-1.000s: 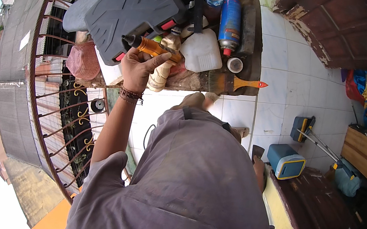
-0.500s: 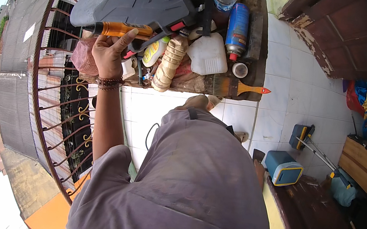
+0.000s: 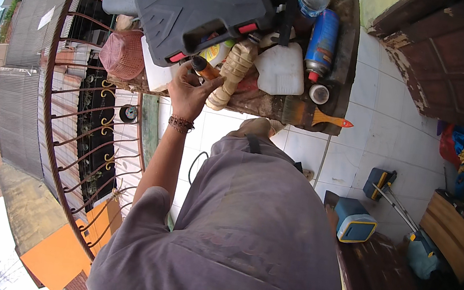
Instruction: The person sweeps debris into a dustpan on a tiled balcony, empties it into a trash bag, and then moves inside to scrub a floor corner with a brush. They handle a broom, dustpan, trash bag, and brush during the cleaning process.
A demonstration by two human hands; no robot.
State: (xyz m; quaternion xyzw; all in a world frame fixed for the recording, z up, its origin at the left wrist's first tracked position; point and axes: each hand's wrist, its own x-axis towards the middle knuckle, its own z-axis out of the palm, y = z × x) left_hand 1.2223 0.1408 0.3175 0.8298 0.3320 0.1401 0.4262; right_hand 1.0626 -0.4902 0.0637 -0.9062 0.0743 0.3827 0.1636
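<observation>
One orange tube point(image 3: 209, 72) aslant, black end point(image 3: 198, 63) leftward

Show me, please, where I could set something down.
Floor tiles lie bare between the table and the brown door. The table is crowded: dark case, tan bottle, spray can, paintbrush, left hand at the near edge.

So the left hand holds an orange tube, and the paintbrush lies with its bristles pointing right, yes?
Not quite: in the head view, the paintbrush lies with its bristles pointing left, its handle right. The left hand does hold an orange tube.
</observation>
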